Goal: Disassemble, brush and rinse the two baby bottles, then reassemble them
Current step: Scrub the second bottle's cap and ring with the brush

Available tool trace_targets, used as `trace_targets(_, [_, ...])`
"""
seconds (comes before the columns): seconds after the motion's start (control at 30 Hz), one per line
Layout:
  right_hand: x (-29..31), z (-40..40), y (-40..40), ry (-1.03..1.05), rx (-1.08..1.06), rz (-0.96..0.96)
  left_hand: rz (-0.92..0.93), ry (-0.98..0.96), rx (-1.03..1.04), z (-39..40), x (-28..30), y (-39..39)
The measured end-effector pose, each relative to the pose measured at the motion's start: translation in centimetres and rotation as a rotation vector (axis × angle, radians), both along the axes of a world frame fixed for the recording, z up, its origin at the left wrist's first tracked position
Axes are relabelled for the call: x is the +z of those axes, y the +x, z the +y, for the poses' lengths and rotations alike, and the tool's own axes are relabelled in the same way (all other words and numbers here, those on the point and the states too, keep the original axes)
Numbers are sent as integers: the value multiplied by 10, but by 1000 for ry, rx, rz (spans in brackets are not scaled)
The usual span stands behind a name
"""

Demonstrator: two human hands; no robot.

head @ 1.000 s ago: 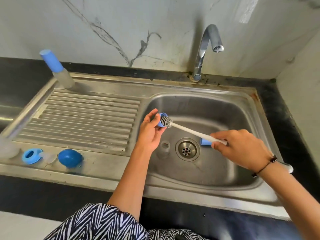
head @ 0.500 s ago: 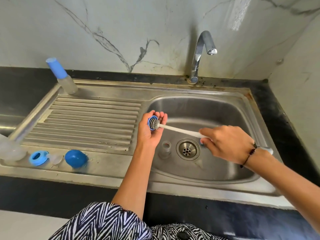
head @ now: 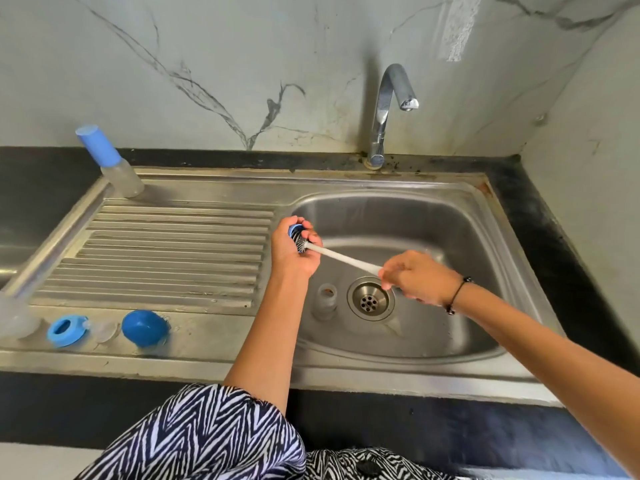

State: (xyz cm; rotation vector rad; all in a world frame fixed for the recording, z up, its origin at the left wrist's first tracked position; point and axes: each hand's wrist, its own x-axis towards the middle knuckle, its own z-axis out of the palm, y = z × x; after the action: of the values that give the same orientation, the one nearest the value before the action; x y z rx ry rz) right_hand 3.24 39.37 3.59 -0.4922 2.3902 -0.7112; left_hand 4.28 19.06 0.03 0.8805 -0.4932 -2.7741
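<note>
Collar ring (head: 294,230), the little blue screw-on one, sits pinched in the left hand (head: 294,252) right over the left edge of the sink basin (head: 450,237), fingers and thumb curled round it. Brush (head: 341,258) has its dark bristle head shoved into the ring's opening, and the white handle runs down and to the right into the right hand (head: 420,280), which is wrapped tight around the far end just above the drain (head: 370,301). So both hands are clamped on something and they're apart, joined only by the brush stick.

Down in the basin, just left of the drain and below the left hand, there's a clear bottle (head: 325,301) standing upright, touched by nobody.

On the front ledge to the left, well away from both hands: another blue ring (head: 65,330) lying flat, a clear nipple (head: 104,332) right beside it, then a blue dome cap (head: 143,328). A clear bottle body (head: 15,318) is cut off at the far left edge.

Back left corner of the drainboard (head: 173,251) has a bottle with a tall blue cap (head: 110,162). Tap (head: 388,109) isn't running as far as I can see.
</note>
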Motion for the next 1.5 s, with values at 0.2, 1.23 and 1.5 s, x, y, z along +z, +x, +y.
trace_targets(0.2, [-14, -11, 6, 377, 142, 669, -150, -90, 36, -9, 4, -19])
trace_targets(1.23, [-7, -7, 13, -406, -131, -388, 383, -309, -130, -11, 43, 3])
trace_targets(1.5, [-18, -11, 15, -15, 59, 78, 239, -102, -3, 1, 18, 3])
